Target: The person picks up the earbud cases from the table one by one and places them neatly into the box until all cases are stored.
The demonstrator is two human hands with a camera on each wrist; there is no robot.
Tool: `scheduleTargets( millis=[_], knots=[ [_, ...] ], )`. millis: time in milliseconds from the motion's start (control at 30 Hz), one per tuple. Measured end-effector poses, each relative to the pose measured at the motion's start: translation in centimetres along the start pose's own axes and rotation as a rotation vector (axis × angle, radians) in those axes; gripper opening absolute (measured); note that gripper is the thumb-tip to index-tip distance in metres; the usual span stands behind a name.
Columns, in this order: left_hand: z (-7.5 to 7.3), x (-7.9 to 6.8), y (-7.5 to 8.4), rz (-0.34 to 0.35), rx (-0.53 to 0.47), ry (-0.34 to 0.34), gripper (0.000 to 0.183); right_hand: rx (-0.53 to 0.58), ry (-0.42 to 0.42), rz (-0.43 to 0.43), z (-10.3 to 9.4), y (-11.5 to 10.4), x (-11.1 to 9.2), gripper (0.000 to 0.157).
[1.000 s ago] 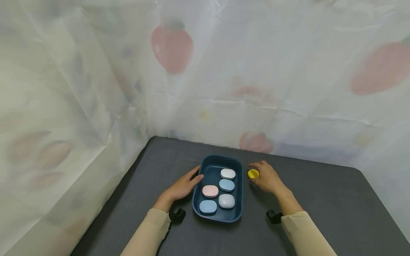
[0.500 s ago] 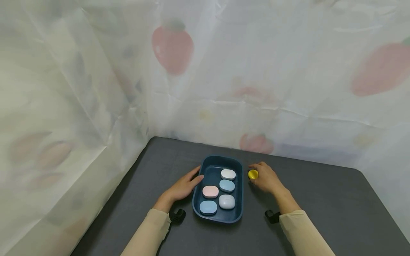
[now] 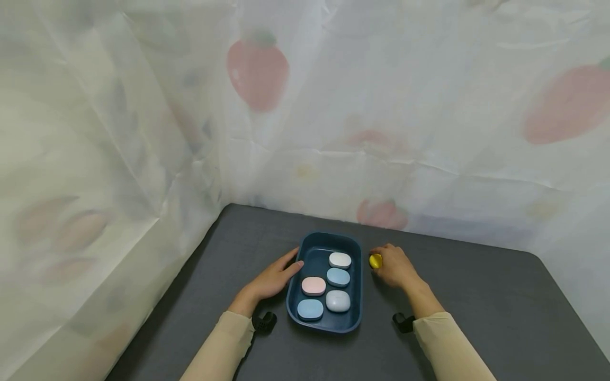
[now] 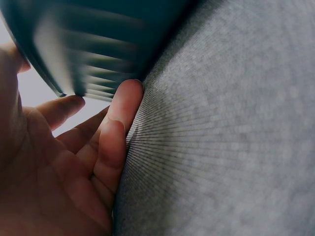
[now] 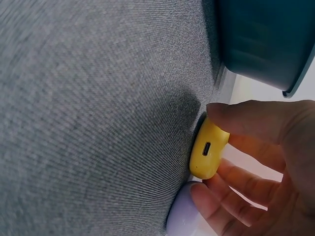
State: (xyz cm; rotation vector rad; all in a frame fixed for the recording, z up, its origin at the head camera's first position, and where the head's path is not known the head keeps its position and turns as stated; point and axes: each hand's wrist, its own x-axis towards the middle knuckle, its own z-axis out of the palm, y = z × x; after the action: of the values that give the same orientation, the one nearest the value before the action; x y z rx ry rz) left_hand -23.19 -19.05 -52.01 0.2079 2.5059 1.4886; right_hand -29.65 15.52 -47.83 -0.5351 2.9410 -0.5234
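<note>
In the head view my left hand [image 3: 269,280] holds the dark blue tray [image 3: 312,254] by its left side, thumb over the rim. Its fingers lie along the ribbed outer wall [image 4: 93,54] in the left wrist view. To the right of the tray, my right hand [image 3: 396,267] pinches a glossy yellow earbud charging case [image 5: 209,150] between thumb and fingers. The case stands on edge close to the grey cloth, its small port facing the wrist camera. A lavender rounded case [image 5: 181,214] sits beside it under the fingers, hidden from the head view.
Inside the tray are several similar rounded cases: a white one [image 3: 340,260], a pink one [image 3: 313,286], a pale grey one [image 3: 338,301] and light blue ones [image 3: 310,309]. A grey cloth [image 3: 481,312] covers the table. Strawberry-printed sheeting [image 3: 429,106] hangs behind and at the left.
My right fingers have closed in round the yellow earbud case, and it has tilted slightly. The left hand and the tray have stayed in place.
</note>
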Motion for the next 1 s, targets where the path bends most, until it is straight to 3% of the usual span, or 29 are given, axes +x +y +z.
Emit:
scheduleTargets(
  millis=[600,1000],
  knots=[
    [0.03,-0.02,-0.12,0.003,-0.003,-0.008,0.072,-0.028,-0.007,0.014,0.10,-0.02,-0.11,0.043],
    [0.04,-0.01,0.10,-0.002,0.004,0.003,0.072,-0.033,0.016,-0.020,-0.03,-0.08,-0.20,0.042]
  ],
)
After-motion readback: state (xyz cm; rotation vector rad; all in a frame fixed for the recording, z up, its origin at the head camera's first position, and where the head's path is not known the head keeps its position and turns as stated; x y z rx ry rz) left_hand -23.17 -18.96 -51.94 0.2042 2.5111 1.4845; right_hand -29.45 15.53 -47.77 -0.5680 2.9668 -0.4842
